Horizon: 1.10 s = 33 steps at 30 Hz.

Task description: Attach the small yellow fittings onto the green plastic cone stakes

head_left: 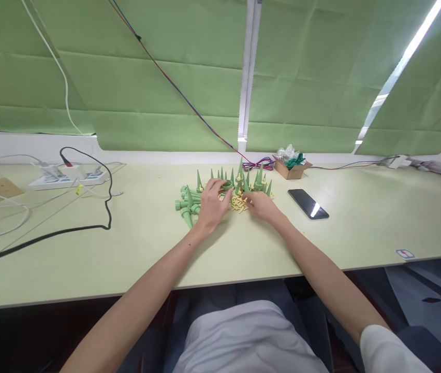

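My left hand (211, 203) is closed around a green hollow cone-shaped piece (228, 184), its wide round end facing up between thumb and forefinger. My right hand (261, 205) has its fingertips pinched together at the edge of a pile of small yellow plastic pieces (238, 203); whatever they may hold is hidden. Left of my left hand lie several green cone-shaped pieces (187, 213) on their sides. Behind both hands, more green spikes (239, 173) stand upright, some with yellow bits at their bases.
A black phone (308, 203) lies to the right on the pale table (138, 264). A small cardboard box (291, 169) with plastic wrap stands behind it, beside coiled wires (261, 164). Leftward are a white power strip (69, 178) and a black cable (88, 227).
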Each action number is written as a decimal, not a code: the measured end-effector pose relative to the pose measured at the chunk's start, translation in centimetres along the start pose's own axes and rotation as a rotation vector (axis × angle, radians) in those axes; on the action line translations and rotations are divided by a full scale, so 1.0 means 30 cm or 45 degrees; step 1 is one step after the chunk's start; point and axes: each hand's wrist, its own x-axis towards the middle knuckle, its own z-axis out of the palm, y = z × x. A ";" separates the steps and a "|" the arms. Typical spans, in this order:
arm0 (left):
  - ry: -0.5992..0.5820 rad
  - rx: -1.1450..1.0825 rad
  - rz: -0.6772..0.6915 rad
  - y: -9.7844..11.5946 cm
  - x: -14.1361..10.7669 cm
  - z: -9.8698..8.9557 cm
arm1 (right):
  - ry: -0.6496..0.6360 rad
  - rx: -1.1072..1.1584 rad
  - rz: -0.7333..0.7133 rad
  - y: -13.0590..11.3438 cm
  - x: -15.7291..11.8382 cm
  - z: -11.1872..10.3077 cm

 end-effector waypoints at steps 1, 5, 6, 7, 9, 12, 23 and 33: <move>-0.004 -0.028 0.003 0.004 -0.001 0.001 | -0.006 -0.009 0.001 0.002 0.000 0.000; -0.103 -0.075 -0.008 0.014 -0.007 0.005 | -0.051 -0.003 0.003 0.009 0.001 0.005; -0.143 -0.068 -0.013 0.013 -0.009 0.006 | -0.058 0.000 0.003 0.011 0.002 0.007; -0.180 -0.061 -0.022 0.011 -0.011 0.008 | -0.061 0.002 0.004 0.012 0.003 0.009; -0.231 -0.052 -0.049 0.005 -0.015 0.012 | -0.070 0.006 0.006 0.013 0.004 0.011; -0.265 -0.052 -0.087 -0.004 -0.017 0.016 | -0.090 0.009 0.004 0.014 0.005 0.011; -0.344 -0.039 -0.195 -0.002 -0.013 0.009 | -0.156 -0.014 0.003 0.007 0.008 0.005; -0.718 0.136 -0.255 0.012 -0.006 -0.011 | -0.146 -0.051 -0.059 0.017 0.004 0.020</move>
